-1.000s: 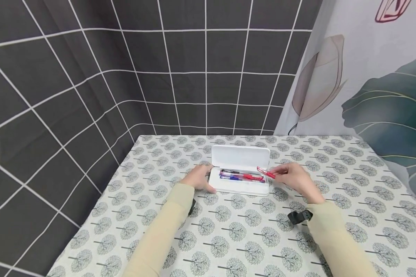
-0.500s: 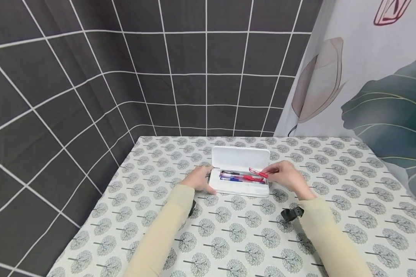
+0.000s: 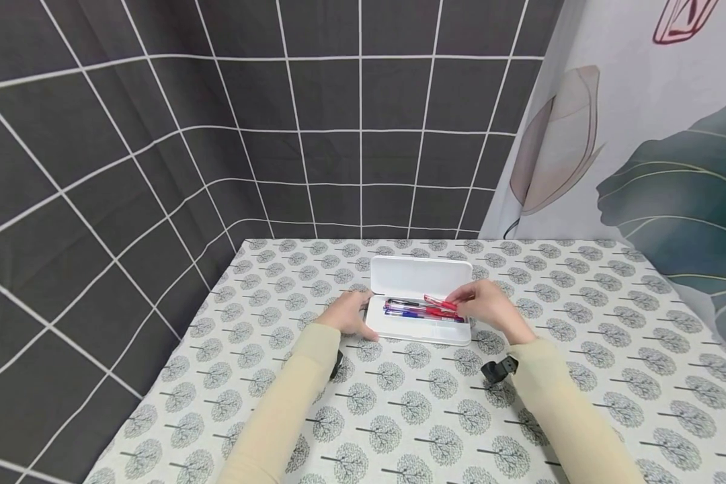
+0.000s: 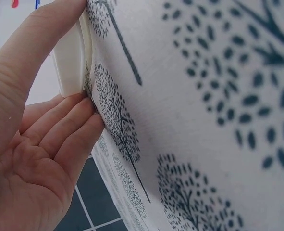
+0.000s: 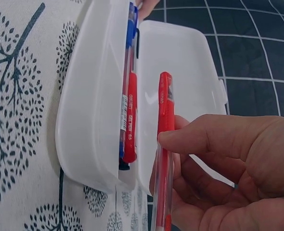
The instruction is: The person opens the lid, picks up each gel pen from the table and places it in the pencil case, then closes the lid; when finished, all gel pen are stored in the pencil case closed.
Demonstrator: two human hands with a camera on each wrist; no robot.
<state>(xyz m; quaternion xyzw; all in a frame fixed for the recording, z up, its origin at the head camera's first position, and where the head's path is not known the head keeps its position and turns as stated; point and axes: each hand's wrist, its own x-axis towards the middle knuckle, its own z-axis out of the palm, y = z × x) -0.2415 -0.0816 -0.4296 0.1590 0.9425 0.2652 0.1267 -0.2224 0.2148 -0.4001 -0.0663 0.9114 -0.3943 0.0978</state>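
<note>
A white pencil case (image 3: 411, 329) lies with its lid (image 3: 420, 276) raised. Inside are several gel pens with blue, red and black parts, among them a red pen (image 5: 130, 120) marked "GEL PEN 0.5". My left hand (image 3: 346, 314) holds the case at its left end, thumb at the front side and fingers round the end. My right hand (image 3: 487, 306) pinches another red gel pen (image 5: 166, 108) between thumb and fingers, with a clear barrel. In the head view this pen slants over the right part of the case, above the other pens.
A cloth with a tree print (image 3: 411, 410) covers the table. A dark curtain with white grid lines (image 3: 393, 154) hangs behind and to the left. At the right hangs a pale curtain (image 3: 635, 81) with large leaves. Dark straps (image 3: 499, 370) sit at my wrists.
My right hand has moved left with the red gel pen, bringing it from the case's right edge to over the pens inside. The left hand stays at the case's left end.
</note>
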